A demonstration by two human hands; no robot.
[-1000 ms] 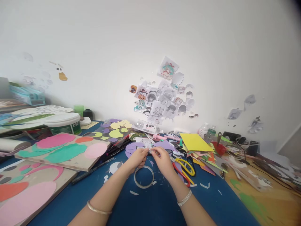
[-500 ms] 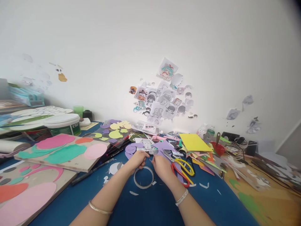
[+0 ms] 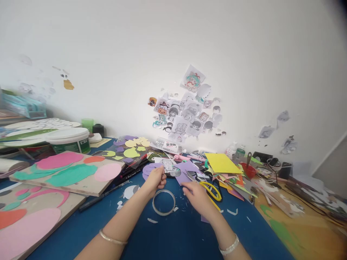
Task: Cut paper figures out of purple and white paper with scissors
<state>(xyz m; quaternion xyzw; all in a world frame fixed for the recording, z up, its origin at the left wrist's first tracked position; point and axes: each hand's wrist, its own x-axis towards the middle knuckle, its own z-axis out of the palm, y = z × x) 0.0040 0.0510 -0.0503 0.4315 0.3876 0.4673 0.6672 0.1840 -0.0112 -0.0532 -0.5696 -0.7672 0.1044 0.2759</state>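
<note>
My left hand (image 3: 157,178) is closed, its fingers curled, just behind a roll of tape (image 3: 163,203) lying flat; what it holds, if anything, is hidden. My right hand (image 3: 197,196) hangs over the spot beside the yellow-handled scissors (image 3: 213,190), thumb and forefinger apart. It covers the place where a red scissor handle showed before. Purple paper (image 3: 187,169) lies just beyond its fingertips. Between the hands, further back, is a grey printed character cutout (image 3: 168,164).
Boards with coloured paper shapes (image 3: 108,172) and a white-lidded tub (image 3: 67,135) stand left. A stack of coloured paper topped with a yellow sheet (image 3: 222,163) lies right, near a red bowl (image 3: 248,171). White scraps (image 3: 152,220) dot the blue tabletop (image 3: 173,242).
My hands have come apart. My right hand has moved right and down, over the red scissor handle; my left hand has shifted slightly left and stays closed. The view has turned slightly.
</note>
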